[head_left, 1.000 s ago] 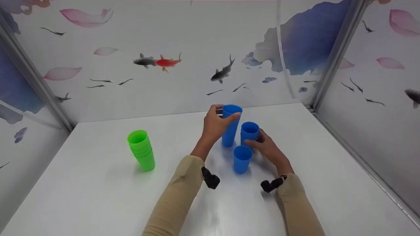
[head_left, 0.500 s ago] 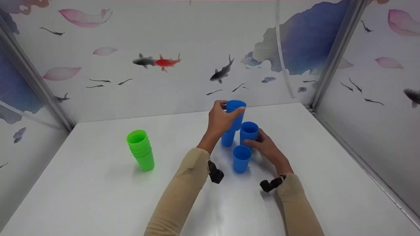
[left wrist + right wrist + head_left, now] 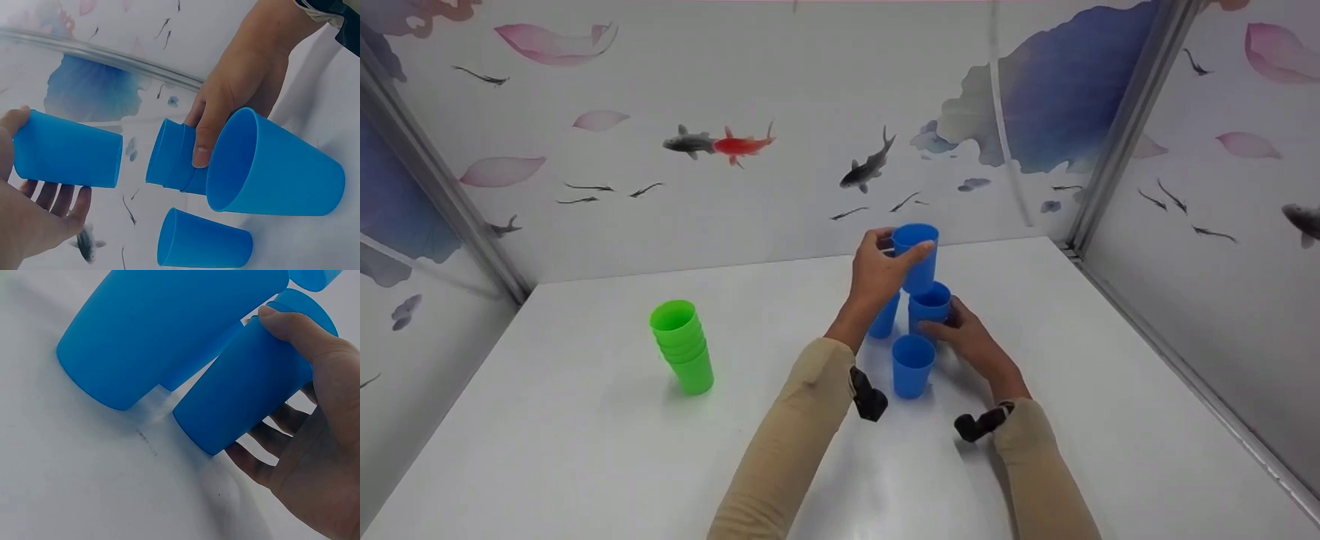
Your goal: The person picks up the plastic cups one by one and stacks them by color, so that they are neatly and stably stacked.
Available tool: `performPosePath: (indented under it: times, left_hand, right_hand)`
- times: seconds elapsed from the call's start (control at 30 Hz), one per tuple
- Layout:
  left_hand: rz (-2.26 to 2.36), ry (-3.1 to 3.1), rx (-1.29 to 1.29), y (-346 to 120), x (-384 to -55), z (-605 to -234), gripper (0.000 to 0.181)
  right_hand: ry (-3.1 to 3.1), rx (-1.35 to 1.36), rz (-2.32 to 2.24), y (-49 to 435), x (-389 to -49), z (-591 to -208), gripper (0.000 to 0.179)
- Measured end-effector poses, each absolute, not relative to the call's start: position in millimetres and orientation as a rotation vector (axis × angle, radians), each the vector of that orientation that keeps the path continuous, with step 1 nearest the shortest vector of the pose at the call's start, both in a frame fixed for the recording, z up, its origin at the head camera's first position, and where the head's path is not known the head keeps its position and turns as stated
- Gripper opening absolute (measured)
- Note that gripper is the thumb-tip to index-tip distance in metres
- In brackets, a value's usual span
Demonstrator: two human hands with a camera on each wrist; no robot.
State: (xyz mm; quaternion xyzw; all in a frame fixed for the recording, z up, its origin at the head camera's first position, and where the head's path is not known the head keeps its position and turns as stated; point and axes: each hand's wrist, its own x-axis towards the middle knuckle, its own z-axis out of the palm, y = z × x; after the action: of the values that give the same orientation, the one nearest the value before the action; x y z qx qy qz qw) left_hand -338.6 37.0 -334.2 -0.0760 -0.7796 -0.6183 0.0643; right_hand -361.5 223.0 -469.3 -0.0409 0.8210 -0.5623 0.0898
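In the head view, my left hand (image 3: pixel 877 274) grips a blue cup (image 3: pixel 919 271), thumb on the near side and fingers behind. That cup hangs upright just above a short stack of nested blue cups (image 3: pixel 924 313); a gap between them shows in the left wrist view. Around the stack, which stands on the table, curl the thumb and fingers of my right hand (image 3: pixel 979 343). One blue cup (image 3: pixel 912 375) stands apart in front of the stack. Another blue cup (image 3: pixel 883 322), partly hidden by my left hand, stands to the stack's left.
A stack of nested green cups (image 3: pixel 695 371) leans slightly on the left of the white table (image 3: pixel 570 435). Patterned walls (image 3: pixel 780 202) enclose the back and sides. Each wrist carries a small black camera (image 3: pixel 870 399).
My left hand has lifted the blue cup off the one below it on the left and carried it right, over the nested stack. My right hand has stayed in place.
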Motion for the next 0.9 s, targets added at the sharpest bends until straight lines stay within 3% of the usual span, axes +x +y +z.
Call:
performPosePath:
  times: [0.9]
  left_hand:
    - [-1.876,-2.342,-0.242,55.7,-340.2,-367.3,0.069]
  right_hand:
    - [2.446,-0.188,-1.690,224.6,-360.1,-470.5,0.107]
